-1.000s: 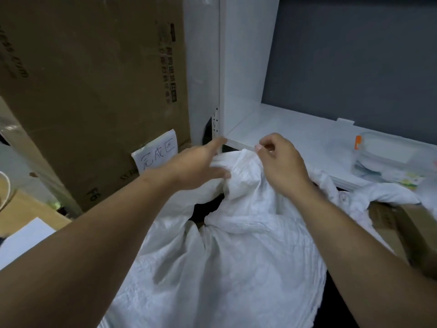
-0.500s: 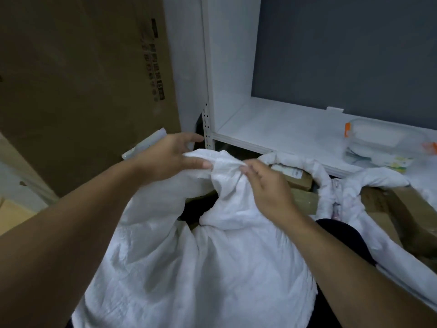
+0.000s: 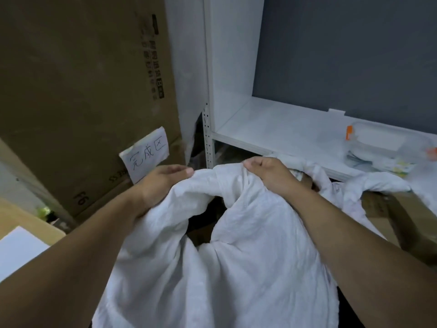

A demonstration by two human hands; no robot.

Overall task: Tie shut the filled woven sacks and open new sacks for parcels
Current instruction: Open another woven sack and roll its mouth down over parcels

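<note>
You are gripping the white woven sack (image 3: 248, 268) by its mouth, just before the shelf (image 3: 283, 129). Left hand (image 3: 160, 183) and right hand (image 3: 269, 174) are pinching bunched rim, fingers (image 3: 256, 165) curled. It is likely handling soft, light and slippery, so be gathering the neck.

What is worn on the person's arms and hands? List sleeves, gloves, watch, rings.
Nothing worn shows. The left forearm and right forearm are bare to the frame edge: no sleeves. The left hand and right hand are ungloved, with no watch, band or ring in view.

Sack (image 3: 248, 268) in front; cardboard box (image 3: 82, 91) behind left, shelf (image 3: 283, 129) behind right, container (image 3: 378, 143) on shelf
</note>
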